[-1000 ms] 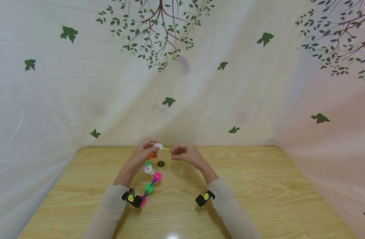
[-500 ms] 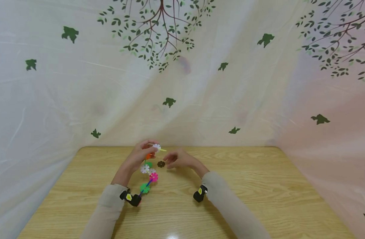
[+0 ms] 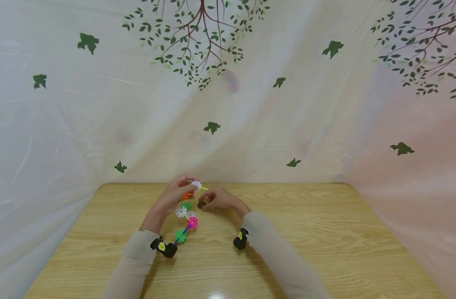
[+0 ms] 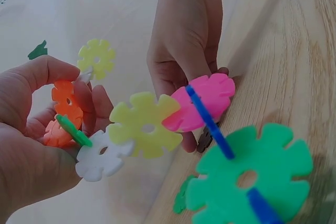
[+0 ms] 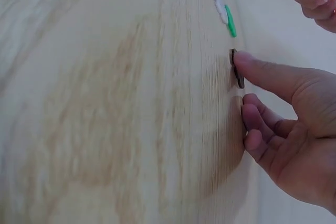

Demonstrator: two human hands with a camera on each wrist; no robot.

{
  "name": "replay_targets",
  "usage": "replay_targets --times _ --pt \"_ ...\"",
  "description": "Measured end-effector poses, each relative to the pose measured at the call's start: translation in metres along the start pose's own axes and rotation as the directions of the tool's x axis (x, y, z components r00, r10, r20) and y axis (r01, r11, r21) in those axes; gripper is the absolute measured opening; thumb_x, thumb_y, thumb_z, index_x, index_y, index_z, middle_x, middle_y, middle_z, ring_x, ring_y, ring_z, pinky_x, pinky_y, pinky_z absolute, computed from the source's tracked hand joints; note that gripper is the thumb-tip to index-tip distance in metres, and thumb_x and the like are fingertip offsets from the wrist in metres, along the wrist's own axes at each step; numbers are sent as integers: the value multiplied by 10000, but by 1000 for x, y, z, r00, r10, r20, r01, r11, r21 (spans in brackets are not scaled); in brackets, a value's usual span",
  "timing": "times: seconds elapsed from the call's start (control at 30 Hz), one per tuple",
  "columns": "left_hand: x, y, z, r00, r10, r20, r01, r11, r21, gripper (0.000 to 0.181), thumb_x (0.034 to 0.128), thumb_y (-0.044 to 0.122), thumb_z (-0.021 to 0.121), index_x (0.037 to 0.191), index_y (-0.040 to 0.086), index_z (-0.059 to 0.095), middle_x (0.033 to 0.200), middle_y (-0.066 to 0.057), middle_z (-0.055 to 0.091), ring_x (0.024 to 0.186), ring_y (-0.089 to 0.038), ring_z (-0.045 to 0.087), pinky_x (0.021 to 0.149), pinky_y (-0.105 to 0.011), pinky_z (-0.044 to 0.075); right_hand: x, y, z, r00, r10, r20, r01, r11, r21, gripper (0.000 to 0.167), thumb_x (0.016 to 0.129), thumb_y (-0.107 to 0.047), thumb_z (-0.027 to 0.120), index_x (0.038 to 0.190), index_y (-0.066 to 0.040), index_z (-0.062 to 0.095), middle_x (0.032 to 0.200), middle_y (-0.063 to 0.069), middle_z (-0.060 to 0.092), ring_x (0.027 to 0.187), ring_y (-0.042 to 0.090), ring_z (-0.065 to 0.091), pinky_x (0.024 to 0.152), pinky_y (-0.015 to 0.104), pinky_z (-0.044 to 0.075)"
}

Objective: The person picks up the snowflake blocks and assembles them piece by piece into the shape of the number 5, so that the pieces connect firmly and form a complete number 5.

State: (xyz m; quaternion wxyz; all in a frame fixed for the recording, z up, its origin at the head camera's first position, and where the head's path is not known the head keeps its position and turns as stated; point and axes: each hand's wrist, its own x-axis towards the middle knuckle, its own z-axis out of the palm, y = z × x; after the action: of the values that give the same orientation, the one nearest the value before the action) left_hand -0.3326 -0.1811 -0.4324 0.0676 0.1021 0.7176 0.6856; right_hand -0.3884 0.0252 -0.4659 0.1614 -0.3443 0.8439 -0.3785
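Note:
In the head view my left hand (image 3: 175,195) holds a chain of flower-shaped plastic discs up by its far end. Its thumb and fingers curl round an orange disc (image 4: 64,98) and a white disc (image 3: 196,185); a yellow disc (image 4: 96,59) sticks out past them. White, yellow, pink (image 4: 205,103) and green (image 4: 249,177) discs hang down from the hand, with blue ones joining the lower part. My right hand (image 3: 222,198) is low over the table. Its thumb touches a brown disc (image 5: 237,69) lying flat there, and its other fingertips stand apart from the thumb.
A loose white disc (image 5: 219,4) and a green disc (image 5: 231,21) lie on the wooden table (image 3: 306,241) beyond the brown one. A pale curtain (image 3: 250,124) printed with leaves and branches hangs behind the table's far edge.
My right hand has come left and down from beside the chain's far end to the brown disc. The left hand and its chain have shifted slightly left.

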Motion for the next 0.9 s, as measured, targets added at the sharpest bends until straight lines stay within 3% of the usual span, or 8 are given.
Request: replay_targets --times 0.13,0.3,0.47,0.67,0.9 --pt "0 0 0 1000 -3 -2 3 1000 -6 321 1019 103 583 1303 -44 558 1007 37 631 900 -134 613 832 -268 569 1 -1 1 1000 3 -2 -3 999 -38 267 882 -26 770 1146 2 738 796 29 606 695 60 483 605 162 391" --pt "1 -1 2 1000 -10 -17 9 999 -47 281 1014 76 576 1276 -25 576 976 48 625 886 -102 613 828 -264 576 -2 0 -1 1000 8 -18 -8 1000 -20 245 815 29 805 1042 45 714 858 100 665 764 68 535 689 163 460" --pt "3 -1 5 999 -26 -42 23 996 -81 211 1000 60 586 1206 28 620 947 42 615 841 -102 615 801 -252 584 -9 1 -4 997 52 -55 -50 998 42 264 768 81 805 994 39 677 892 107 670 802 91 571 722 177 496" --pt "3 -2 7 998 -39 -47 36 997 -65 300 1008 75 575 1284 -43 572 954 36 595 839 -108 593 793 -245 580 -22 6 -7 987 121 -104 -102 980 171 170 855 63 744 1005 45 664 850 61 647 715 103 561 602 200 481" --pt "3 -1 8 997 -52 -50 49 998 -49 301 1017 83 568 1296 -33 577 987 26 600 867 -114 585 801 -252 582 -38 7 -15 978 108 -181 -55 959 278 196 897 -1 729 1088 38 702 901 107 722 728 114 631 661 282 559"
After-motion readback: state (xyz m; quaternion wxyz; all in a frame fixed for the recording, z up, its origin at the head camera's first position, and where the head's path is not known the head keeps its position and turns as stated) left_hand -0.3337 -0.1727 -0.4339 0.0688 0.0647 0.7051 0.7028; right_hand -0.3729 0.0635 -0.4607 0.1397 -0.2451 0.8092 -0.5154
